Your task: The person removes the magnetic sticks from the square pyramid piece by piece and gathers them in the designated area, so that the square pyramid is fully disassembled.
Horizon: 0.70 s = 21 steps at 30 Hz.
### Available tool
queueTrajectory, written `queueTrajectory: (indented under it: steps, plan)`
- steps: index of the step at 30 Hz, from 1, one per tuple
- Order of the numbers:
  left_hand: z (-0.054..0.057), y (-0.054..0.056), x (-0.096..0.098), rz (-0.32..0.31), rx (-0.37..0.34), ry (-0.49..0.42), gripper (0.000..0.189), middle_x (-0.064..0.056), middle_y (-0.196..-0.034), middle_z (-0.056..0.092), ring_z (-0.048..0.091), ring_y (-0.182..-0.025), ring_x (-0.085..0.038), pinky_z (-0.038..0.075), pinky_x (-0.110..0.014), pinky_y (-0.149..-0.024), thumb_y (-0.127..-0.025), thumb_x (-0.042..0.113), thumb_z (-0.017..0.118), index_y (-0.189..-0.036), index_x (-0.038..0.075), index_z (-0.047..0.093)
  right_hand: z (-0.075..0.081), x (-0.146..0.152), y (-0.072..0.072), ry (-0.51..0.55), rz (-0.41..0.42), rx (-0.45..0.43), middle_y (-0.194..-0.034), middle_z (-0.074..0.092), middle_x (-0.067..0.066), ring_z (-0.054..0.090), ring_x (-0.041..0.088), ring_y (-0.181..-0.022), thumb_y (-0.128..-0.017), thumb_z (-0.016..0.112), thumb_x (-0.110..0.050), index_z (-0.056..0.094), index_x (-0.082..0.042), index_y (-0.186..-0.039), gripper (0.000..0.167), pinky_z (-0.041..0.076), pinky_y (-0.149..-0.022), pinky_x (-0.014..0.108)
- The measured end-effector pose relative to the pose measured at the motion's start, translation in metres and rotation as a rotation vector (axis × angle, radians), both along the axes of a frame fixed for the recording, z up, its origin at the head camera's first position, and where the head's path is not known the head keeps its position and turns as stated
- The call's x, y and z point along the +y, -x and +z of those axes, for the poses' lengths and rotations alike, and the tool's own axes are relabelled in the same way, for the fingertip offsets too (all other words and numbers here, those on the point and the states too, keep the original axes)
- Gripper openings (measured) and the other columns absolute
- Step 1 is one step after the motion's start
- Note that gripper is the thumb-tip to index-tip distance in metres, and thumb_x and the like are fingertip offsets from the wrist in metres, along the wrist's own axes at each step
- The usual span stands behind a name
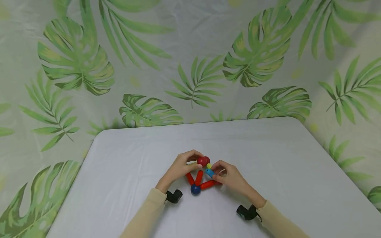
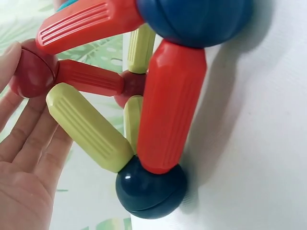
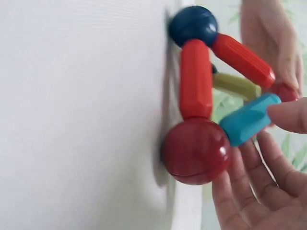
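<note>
A frame of magnetic rods and balls stands on the table. My left hand [image 1: 181, 166] holds a red ball [image 2: 33, 69] at its top between thumb and fingers. My right hand [image 1: 231, 177] pinches a light blue rod [image 3: 249, 120], its thumb on one side. One end of that rod meets a larger red ball [image 3: 196, 151] low on the right. Red rods [image 2: 172, 105] run from a blue ball [image 1: 195, 189] at the near side. Yellow-green rods [image 2: 88, 127] slope up from a dark blue ball [image 2: 151, 189]. In the head view, the hands cover parts of the frame.
The white table [image 1: 125, 158] extends around the frame, with its far edge well beyond the hands. A leaf-patterned cloth [image 1: 193, 76] hangs behind it. Black wrist devices [image 1: 175, 196] stick out below both wrists.
</note>
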<state>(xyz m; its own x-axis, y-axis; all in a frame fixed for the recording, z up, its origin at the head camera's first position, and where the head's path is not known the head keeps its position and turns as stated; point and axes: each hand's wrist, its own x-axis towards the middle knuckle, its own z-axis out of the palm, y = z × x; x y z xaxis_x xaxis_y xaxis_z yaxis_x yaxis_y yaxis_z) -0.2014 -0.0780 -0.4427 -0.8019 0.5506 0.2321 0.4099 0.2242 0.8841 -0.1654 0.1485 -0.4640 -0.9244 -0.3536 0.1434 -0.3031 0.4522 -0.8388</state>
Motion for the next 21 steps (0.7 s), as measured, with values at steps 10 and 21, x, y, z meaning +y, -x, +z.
queueTrajectory:
  steps: [10,21]
  plan:
    - [-0.005,-0.003,0.004,-0.039,0.037,-0.007,0.031,-0.008,-0.113,0.064,0.061,-0.108,-0.021,0.045,-0.035,-0.096,-0.088,0.01,0.069,-0.117,0.002,0.06,-0.003,-0.005,0.029,0.003,0.07,0.081,-0.114,0.063,0.012,0.056,0.032,-0.108,-0.088,0.066,-0.002,0.062,-0.001,-0.116,0.028,0.045,-0.093,0.051]
    - [-0.008,-0.005,0.002,-0.125,-0.043,-0.045,0.028,-0.006,-0.111,0.065,0.061,-0.106,-0.016,0.045,-0.04,-0.096,-0.092,0.014,0.064,-0.118,0.005,0.059,-0.008,0.003,0.02,-0.064,0.07,0.128,-0.107,0.065,0.008,0.057,0.029,-0.102,-0.087,0.069,-0.004,0.065,-0.003,-0.11,0.023,0.047,-0.089,0.051]
